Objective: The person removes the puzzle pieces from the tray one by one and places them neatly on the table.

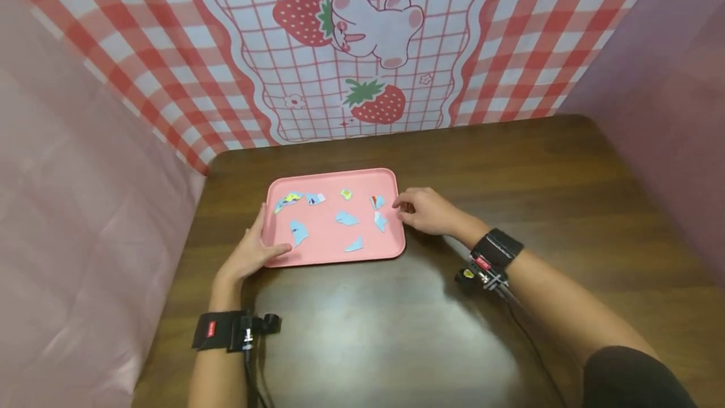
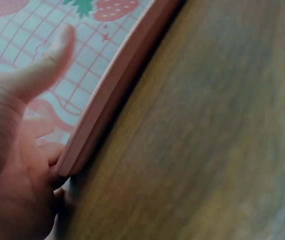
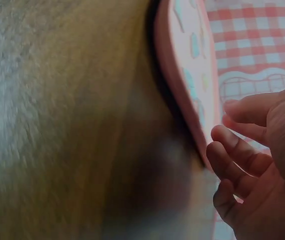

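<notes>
A pink tray (image 1: pixel 325 252) lies on the wooden table, carrying several flat, irregular light-blue pieces (image 1: pixel 347 218). Some bear yellow, red or dark print; a small yellow-green piece (image 1: pixel 346 194) lies near the back. My left hand (image 1: pixel 252 249) holds the tray's left side, thumb over the front left corner and fingers along the outer edge. In the left wrist view, its fingers bend at the tray's rim (image 2: pixel 95 107) and partly hide behind it. At the right rim, my right hand (image 1: pixel 428 211) has loosely bent fingers with nothing between them. Whether its fingertips touch the rim, I cannot tell.
Behind the wooden table (image 1: pixel 538 181) hangs a red-and-white checked cloth (image 1: pixel 351 17) with strawberries and a rabbit-like figure. Pale pink cloth (image 1: pixel 73 206) borders the left, and a mauve surface (image 1: pixel 668 99) the right. Cables trail from both wrist cameras.
</notes>
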`<act>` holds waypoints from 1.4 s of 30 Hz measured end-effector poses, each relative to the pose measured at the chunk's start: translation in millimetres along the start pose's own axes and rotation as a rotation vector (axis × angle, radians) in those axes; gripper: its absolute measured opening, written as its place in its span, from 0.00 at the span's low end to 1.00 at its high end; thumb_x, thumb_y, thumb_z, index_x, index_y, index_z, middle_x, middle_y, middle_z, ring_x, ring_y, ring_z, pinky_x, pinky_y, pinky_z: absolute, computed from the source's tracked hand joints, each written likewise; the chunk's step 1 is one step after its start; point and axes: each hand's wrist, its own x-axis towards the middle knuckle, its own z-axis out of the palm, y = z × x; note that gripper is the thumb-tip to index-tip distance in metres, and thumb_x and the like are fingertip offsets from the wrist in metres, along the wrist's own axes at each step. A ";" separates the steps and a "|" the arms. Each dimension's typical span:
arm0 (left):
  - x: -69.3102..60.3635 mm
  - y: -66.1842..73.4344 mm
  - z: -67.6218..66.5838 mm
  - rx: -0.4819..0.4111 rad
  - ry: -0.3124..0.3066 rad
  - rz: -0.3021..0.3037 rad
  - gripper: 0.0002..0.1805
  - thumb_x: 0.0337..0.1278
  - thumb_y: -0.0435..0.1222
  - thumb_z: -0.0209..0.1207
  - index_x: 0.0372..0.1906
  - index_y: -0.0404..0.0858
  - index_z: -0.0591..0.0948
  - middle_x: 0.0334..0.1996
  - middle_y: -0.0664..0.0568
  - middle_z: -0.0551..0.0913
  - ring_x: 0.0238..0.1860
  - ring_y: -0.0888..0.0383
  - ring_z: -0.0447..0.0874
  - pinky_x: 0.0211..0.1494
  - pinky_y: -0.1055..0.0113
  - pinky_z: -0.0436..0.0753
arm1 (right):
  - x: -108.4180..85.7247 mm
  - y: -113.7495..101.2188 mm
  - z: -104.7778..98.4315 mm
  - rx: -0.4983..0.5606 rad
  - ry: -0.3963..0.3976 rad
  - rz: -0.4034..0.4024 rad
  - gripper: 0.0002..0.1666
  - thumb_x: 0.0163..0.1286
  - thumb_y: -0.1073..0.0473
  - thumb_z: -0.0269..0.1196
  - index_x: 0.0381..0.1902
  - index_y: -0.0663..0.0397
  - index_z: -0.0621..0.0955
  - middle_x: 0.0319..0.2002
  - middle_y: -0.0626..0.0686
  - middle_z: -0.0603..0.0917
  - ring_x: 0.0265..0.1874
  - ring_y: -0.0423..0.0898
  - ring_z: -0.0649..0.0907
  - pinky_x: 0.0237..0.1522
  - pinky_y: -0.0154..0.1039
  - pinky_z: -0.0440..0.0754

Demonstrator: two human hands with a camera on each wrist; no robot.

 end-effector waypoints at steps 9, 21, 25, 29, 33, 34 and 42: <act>-8.2 -11.3 -0.3 -0.007 -0.022 0.021 0.69 0.46 0.47 0.77 0.82 0.40 0.39 0.81 0.38 0.38 0.78 0.32 0.29 0.75 0.34 0.35 | 10.7 -6.2 23.5 -0.018 0.024 0.099 0.11 0.64 0.58 0.71 0.42 0.58 0.88 0.30 0.46 0.84 0.31 0.42 0.81 0.37 0.39 0.80; -10.7 -13.0 2.8 0.162 -0.063 0.089 0.71 0.41 0.50 0.79 0.80 0.29 0.43 0.79 0.32 0.42 0.79 0.36 0.29 0.76 0.39 0.31 | 7.4 -15.4 40.2 -0.211 0.045 0.202 0.19 0.60 0.48 0.73 0.44 0.53 0.89 0.34 0.48 0.83 0.34 0.48 0.80 0.36 0.46 0.79; -12.2 -13.1 1.5 0.158 -0.033 0.076 0.71 0.39 0.48 0.80 0.79 0.26 0.44 0.79 0.31 0.43 0.79 0.36 0.31 0.76 0.39 0.32 | 9.9 -18.8 43.8 -0.260 0.041 0.180 0.19 0.61 0.48 0.72 0.45 0.52 0.88 0.36 0.49 0.83 0.38 0.52 0.81 0.40 0.51 0.79; -12.7 -13.7 -0.4 0.167 -0.025 0.068 0.72 0.38 0.49 0.80 0.79 0.26 0.44 0.78 0.30 0.44 0.79 0.35 0.32 0.76 0.39 0.33 | 12.8 -22.6 44.8 -0.274 0.023 0.186 0.18 0.61 0.49 0.72 0.45 0.52 0.88 0.37 0.50 0.83 0.40 0.54 0.81 0.43 0.53 0.79; -11.5 -13.6 -0.1 0.168 -0.019 0.057 0.72 0.38 0.49 0.80 0.79 0.28 0.44 0.79 0.32 0.44 0.79 0.37 0.32 0.76 0.40 0.33 | 16.3 -22.0 44.5 -0.240 0.042 0.216 0.16 0.59 0.50 0.73 0.41 0.52 0.86 0.32 0.48 0.81 0.37 0.51 0.80 0.40 0.51 0.78; -11.4 -13.7 0.2 0.162 -0.021 0.056 0.72 0.38 0.50 0.80 0.80 0.28 0.43 0.79 0.32 0.44 0.79 0.37 0.31 0.76 0.41 0.32 | 16.8 -21.6 44.3 -0.220 0.053 0.226 0.15 0.58 0.51 0.74 0.40 0.51 0.86 0.31 0.47 0.80 0.36 0.50 0.80 0.38 0.50 0.77; -17.1 -20.8 0.2 0.130 -0.002 0.030 0.72 0.38 0.49 0.80 0.80 0.30 0.43 0.79 0.34 0.45 0.79 0.37 0.31 0.76 0.40 0.31 | 20.0 -12.6 49.2 0.040 0.179 0.254 0.08 0.59 0.59 0.73 0.35 0.53 0.85 0.24 0.44 0.80 0.26 0.44 0.79 0.30 0.40 0.75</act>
